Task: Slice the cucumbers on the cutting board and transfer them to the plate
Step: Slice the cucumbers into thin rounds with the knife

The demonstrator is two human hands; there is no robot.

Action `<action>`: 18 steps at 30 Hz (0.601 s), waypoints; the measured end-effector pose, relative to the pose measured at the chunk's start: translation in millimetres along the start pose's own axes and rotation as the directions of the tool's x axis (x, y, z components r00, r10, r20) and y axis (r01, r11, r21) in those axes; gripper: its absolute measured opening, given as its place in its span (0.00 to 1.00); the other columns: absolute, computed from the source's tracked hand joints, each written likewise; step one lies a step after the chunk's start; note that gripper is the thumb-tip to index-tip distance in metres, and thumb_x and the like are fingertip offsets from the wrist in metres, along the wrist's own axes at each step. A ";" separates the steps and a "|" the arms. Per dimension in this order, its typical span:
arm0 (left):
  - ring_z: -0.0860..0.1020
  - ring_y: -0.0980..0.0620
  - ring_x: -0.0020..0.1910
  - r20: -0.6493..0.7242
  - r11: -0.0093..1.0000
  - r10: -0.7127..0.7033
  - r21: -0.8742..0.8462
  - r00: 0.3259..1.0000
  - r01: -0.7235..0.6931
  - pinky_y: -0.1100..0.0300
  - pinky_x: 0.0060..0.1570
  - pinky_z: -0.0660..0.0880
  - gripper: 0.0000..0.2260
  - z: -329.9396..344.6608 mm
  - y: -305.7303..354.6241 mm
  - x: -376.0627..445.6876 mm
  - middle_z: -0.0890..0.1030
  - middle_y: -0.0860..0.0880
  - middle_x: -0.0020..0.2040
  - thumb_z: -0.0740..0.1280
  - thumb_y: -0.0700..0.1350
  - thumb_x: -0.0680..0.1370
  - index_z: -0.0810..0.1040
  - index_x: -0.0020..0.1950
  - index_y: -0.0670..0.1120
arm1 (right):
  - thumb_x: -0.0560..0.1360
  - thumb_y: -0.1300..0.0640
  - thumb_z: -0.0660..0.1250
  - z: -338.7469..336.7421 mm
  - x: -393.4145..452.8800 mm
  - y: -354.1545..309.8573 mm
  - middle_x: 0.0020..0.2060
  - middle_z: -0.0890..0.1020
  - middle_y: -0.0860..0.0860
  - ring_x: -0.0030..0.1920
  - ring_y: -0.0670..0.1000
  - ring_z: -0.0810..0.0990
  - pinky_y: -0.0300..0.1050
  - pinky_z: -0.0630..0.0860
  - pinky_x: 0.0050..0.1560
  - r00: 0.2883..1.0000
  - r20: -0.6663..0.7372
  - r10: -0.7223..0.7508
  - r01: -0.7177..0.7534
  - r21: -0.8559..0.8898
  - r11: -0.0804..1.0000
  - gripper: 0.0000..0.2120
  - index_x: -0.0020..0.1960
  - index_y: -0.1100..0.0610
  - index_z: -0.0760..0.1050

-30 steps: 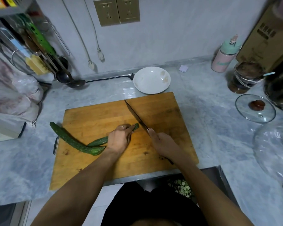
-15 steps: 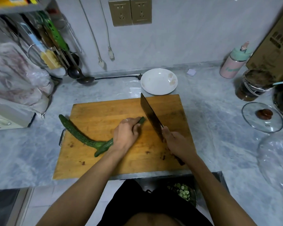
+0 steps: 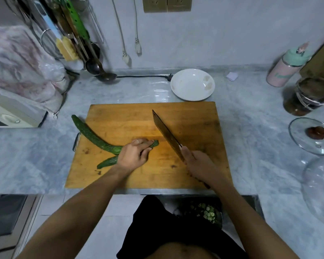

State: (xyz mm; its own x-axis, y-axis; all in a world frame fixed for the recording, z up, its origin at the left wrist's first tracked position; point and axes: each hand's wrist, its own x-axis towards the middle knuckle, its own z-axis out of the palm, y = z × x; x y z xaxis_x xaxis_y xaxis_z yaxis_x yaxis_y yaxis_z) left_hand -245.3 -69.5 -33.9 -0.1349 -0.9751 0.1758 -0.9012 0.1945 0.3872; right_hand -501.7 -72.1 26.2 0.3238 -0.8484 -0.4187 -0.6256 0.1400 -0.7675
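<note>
From the head camera, your left hand [image 3: 134, 156] lies over one cucumber [image 3: 108, 161] on the wooden cutting board [image 3: 195, 118], fingers curled down around it so that only its tip pokes out past your fingertips and its other end shows behind your wrist. Your right hand [image 3: 198, 165] grips the handle of the cleaver [image 3: 166, 133], fingers wrapped tight; the blade points away from you and to the left, just right of the cucumber tip, and you cannot tell from here whether its edge touches the board. A second, longer cucumber [image 3: 92, 135] lies aslant on the board's left side, its far end hanging over the board's edge above the grey counter [image 3: 251, 128], its near end touching or just beside your left hand. The white plate [image 3: 192, 85] sits on the counter just beyond the board's far edge. To the right stand a pink bottle [image 3: 284, 70], a dark jar [image 3: 307, 96] and a glass lid [image 3: 310, 135].
</note>
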 end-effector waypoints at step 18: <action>0.76 0.46 0.52 -0.112 0.993 -0.095 0.063 0.989 0.102 0.55 0.47 0.75 0.12 44.1 36.6 -5.2 0.80 0.49 0.54 0.63 0.49 0.80 0.81 0.59 0.47 | 0.83 0.40 0.45 6.3 -17.6 -2.2 0.35 0.79 0.52 0.38 0.48 0.76 0.44 0.67 0.38 1.000 -0.003 -0.010 0.009 -0.120 0.993 0.31 0.40 0.58 0.76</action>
State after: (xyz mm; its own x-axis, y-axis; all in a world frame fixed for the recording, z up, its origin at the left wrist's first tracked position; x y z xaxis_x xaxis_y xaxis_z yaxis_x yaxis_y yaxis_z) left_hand -295.7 -61.9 -60.6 -0.0018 -0.9711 0.2387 -0.9343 0.0867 0.3457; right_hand -501.5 -54.2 32.3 0.3275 -0.8513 -0.4098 -0.7036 0.0698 -0.7072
